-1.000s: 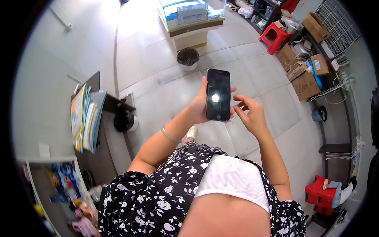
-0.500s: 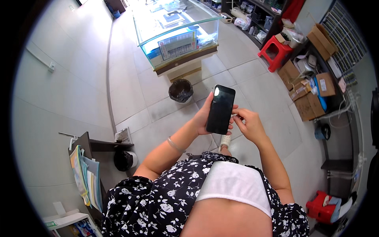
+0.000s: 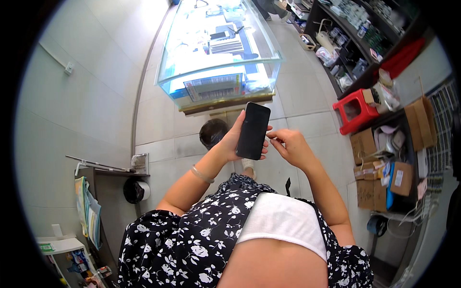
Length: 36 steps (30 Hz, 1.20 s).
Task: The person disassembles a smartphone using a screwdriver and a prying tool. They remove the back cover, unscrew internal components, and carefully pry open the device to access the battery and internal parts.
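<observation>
A black smartphone point(image 3: 253, 130) with a dark screen lies face up in my left hand point(image 3: 231, 142). The thumb runs along its left edge, and fingertips wrap round from beneath at the right edge. Just right of the phone is my right hand point(image 3: 291, 148), thumb and forefinger pinched together close to the left fingertips. Whatever the pinch holds, if anything, is too small to make out. A bangle point(image 3: 202, 174) circles my left wrist.
Ahead stands a glass display case point(image 3: 218, 72), with a black-lined bin point(image 3: 213, 133) before it. On the right are a red stool point(image 3: 356, 111), cardboard boxes point(image 3: 372, 196) and dark shelves point(image 3: 353, 60). A file rack point(image 3: 89, 211) is at left; someone's legs point(image 3: 271, 8) show far ahead.
The display case now sits nearer and more of its top shows, as my view has moved forward. The phone stays in my left hand, and my right hand keeps its pinch beside it.
</observation>
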Tool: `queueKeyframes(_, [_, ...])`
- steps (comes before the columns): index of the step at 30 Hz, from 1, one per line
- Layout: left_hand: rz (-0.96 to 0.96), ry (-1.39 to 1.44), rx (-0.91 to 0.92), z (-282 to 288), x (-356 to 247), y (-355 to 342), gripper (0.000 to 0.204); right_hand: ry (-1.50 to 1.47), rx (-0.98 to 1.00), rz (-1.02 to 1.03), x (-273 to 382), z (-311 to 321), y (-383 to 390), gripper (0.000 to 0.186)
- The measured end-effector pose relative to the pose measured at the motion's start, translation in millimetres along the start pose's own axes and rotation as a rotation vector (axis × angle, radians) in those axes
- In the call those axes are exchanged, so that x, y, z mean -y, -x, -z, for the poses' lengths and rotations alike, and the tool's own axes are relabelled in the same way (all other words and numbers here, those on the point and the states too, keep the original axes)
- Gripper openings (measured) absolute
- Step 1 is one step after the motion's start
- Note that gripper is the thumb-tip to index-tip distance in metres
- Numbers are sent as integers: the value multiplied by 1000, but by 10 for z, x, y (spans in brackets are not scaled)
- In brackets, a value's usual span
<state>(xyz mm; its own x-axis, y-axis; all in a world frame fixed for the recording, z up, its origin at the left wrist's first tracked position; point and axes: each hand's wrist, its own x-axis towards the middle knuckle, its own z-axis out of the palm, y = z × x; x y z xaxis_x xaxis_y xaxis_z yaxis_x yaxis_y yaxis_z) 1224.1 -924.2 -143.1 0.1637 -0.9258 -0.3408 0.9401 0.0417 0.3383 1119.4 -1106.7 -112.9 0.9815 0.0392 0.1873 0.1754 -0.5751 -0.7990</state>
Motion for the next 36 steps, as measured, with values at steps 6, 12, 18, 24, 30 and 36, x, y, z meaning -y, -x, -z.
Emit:
queueKeyframes(6, [-149, 38, -45, 359, -854, -680, 87, 66, 111, -7, -781, 452, -1068, 17])
queueKeyframes(12, [-298, 74, -136, 325, -1540, -1060, 85, 164, 182, 130, -1329, 880, -2330, 19])
queueKeyframes(18, [-632, 158, -397, 350, -1661, -1001, 85, 486, 268, 447, -2035, 776, -4035, 26])
queueKeyframes(24, [-1074, 341, -686, -110, -1224, -863, 87, 620, 366, 762, -2424, 335, -5360, 30])
queueKeyframes(30, [-1312, 552, -845, -443, -793, -1248, 87, 647, 617, 1000, -2449, 111, -5657, 20])
queueKeyframes(36, [-1458, 627, -923, -758, -252, -1328, 85, 552, 465, 1115, -2667, 169, -5997, 11])
